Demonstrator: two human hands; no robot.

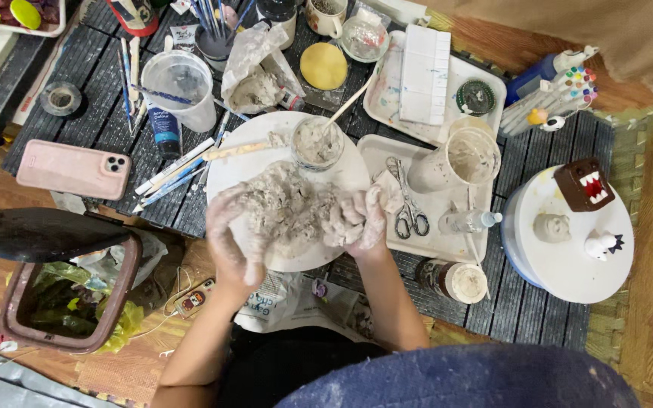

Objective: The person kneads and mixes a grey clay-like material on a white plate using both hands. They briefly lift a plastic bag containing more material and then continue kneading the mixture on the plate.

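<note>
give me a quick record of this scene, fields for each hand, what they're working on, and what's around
left hand: caked in grey paste, gripping the left side of the clay lump
right hand: also coated, pressing the lump's right side
surface: lump sits on a round white board
on the board: small jar of grey paste with a stick in it
right of board: white tray holding scissors
left: pink phone
lower left: open bin
</note>
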